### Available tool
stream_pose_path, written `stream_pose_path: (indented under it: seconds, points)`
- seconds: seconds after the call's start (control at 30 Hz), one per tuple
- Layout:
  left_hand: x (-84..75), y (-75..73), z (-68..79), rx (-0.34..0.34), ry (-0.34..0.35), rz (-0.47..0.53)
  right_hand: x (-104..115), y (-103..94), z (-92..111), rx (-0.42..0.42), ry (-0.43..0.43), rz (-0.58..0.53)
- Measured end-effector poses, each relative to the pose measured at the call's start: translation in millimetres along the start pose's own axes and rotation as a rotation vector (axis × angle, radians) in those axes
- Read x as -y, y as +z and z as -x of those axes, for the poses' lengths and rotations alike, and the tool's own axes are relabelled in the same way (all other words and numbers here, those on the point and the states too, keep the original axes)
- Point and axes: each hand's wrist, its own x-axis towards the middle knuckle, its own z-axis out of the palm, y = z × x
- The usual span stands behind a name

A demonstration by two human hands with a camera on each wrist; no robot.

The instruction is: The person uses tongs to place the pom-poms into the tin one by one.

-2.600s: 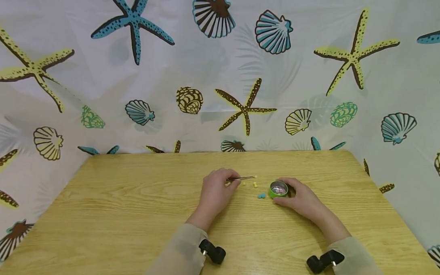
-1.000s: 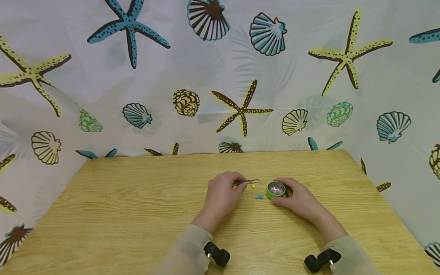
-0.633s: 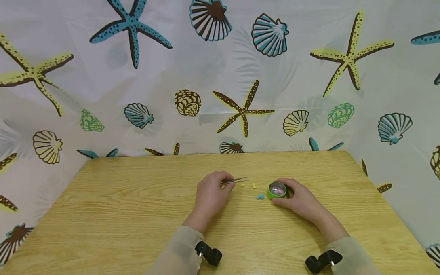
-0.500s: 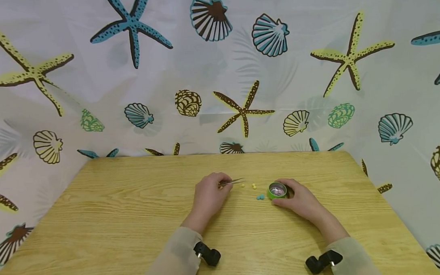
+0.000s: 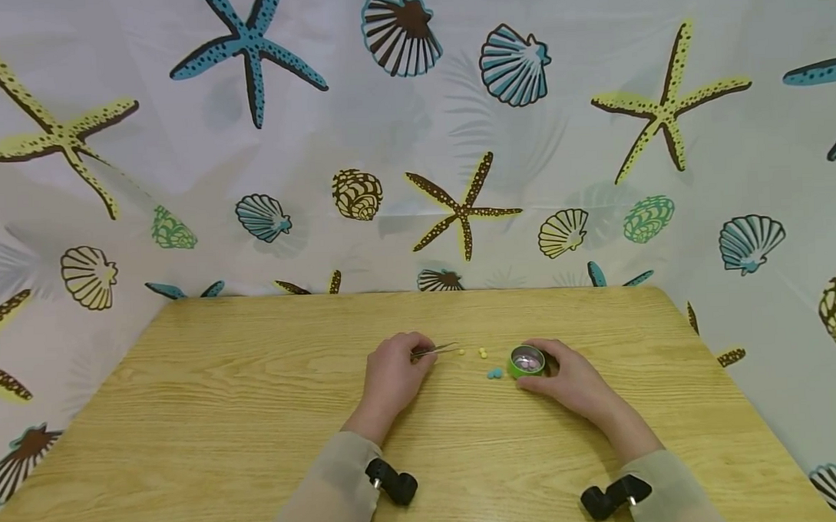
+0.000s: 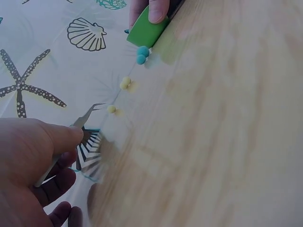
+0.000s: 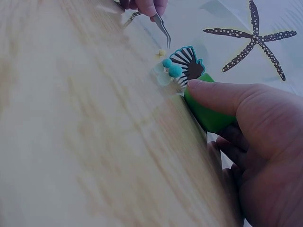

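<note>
My left hand (image 5: pixel 394 373) pinches metal tweezers (image 5: pixel 435 350) between thumb and fingers. Their bent tips stand slightly apart, with nothing visible between them, close to a single small yellow ball (image 6: pixel 111 109). Further right lies a touching pair of yellow balls (image 6: pixel 125 83), then two blue balls (image 6: pixel 143 52) beside a small round green tin (image 7: pixel 208 109). Around this tin curl the thumb and fingers of my right hand (image 5: pixel 574 374), keeping it on the table. Pink balls (image 5: pixel 528 363) show inside the tin in the head view; its far side is hidden by the fingers.
The wooden table (image 5: pixel 256 389) reaches back to a white cloth (image 5: pixel 307 242) printed with starfish and shells, which also hangs along both sides. A black camera mount (image 5: pixel 393 481) sits on the left sleeve, another mount (image 5: pixel 614 497) on the right.
The tweezers, with a yellow ball at their tips at first, went right towards the tin, then came back left beside the lone yellow ball. The right hand and tin stay put.
</note>
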Motion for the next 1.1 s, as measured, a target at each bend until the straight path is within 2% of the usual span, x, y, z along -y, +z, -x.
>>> stream_pose_path:
  seconds: [0.37,1.1]
  points:
    - [5.9,5.4,0.2,-0.011,0.027,-0.044,-0.3,0.4,-0.1,0.001,0.014,-0.004]
    - [2.9,5.1,1.0,-0.014,0.017,-0.064,-0.2,1.0,-0.2,-0.003,0.005,0.009]
